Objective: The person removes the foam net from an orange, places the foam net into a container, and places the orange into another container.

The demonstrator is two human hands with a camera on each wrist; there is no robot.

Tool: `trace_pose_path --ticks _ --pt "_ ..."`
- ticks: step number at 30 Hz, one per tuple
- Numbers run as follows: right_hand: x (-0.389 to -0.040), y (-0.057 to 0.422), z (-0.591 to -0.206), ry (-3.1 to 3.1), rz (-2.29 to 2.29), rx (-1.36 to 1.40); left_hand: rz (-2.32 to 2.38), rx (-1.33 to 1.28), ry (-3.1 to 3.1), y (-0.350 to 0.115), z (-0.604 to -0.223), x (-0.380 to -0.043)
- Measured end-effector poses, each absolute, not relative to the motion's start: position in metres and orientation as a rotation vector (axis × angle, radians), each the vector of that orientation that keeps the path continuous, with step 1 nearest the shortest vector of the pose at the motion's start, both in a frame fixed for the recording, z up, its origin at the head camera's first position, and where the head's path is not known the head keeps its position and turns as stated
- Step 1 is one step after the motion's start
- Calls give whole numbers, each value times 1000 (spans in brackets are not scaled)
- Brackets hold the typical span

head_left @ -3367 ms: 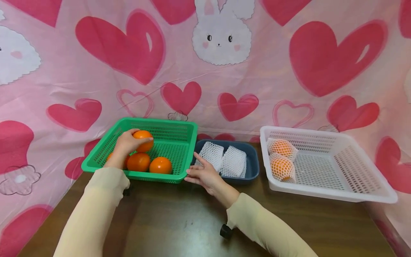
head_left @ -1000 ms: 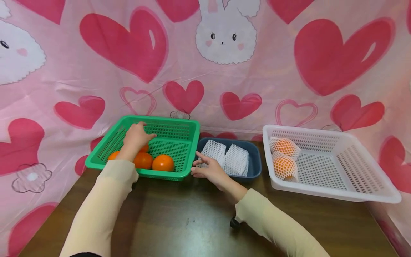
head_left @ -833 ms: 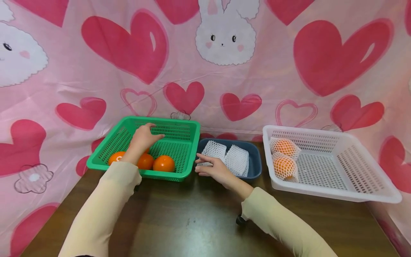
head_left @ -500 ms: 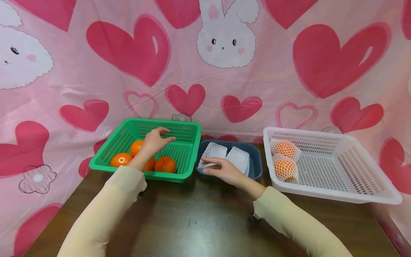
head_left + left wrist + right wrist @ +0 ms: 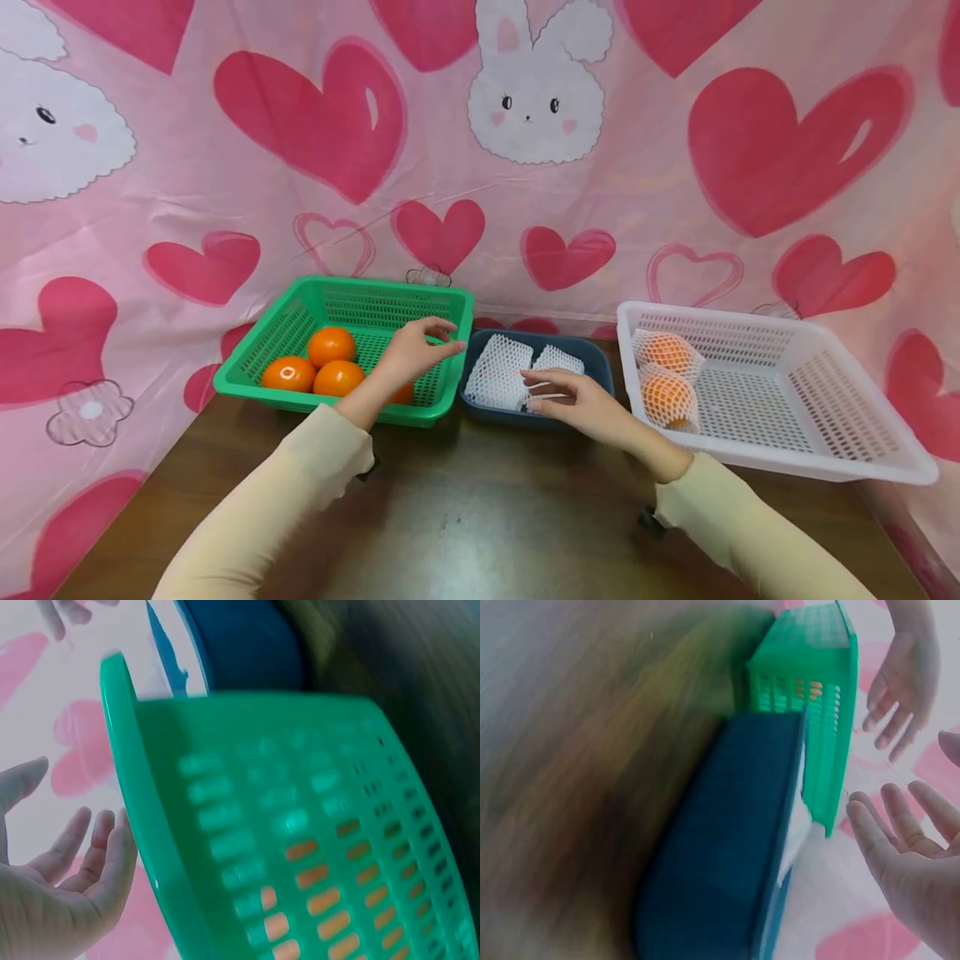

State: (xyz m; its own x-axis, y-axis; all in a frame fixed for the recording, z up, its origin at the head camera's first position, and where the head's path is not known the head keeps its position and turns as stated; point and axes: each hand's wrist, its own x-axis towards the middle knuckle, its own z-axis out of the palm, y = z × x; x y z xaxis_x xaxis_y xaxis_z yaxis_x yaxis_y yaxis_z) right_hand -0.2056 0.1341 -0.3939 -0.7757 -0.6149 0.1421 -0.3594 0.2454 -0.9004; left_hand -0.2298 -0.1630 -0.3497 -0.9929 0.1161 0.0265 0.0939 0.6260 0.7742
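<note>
My left hand (image 5: 412, 354) hovers over the right side of the green basket (image 5: 360, 284), fingers bent loosely with nothing between them. Several bare oranges (image 5: 331, 346) sit together in that basket; one at the right is partly hidden behind my left wrist. Over the front of the dark blue tray (image 5: 604, 371) is my right hand (image 5: 581, 402), relaxed and holding nothing. Two white foam net sleeves (image 5: 497, 367) lie in the tray, the right one partly covered by my right hand. The left wrist view shows my left fingers beside the green rim (image 5: 127, 772).
A white basket (image 5: 795, 463) stands at the right, with two oranges (image 5: 666, 398) in foam nets along its left side. All the containers are on a brown wooden table (image 5: 465, 517). A pink heart-patterned cloth (image 5: 630, 208) hangs behind.
My left hand held an orange 3.4 s ago; that orange now rests in the green basket. Both hands have since moved right, the right one from the basket's corner to over the blue tray.
</note>
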Motion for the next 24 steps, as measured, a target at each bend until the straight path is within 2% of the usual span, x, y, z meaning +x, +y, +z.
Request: trace_pose_path --ticks 12,20,24 --pt "-199 185 -368 2530 -1499 -838 1474 268 2730 -119 -356 -224" --pt "-217 234 -367 2818 -1693 -759 1548 353 2605 -91 -366 -224" --pt "-227 259 -370 2919 -1693 -625 1637 343 2483 -75 -373 -225"
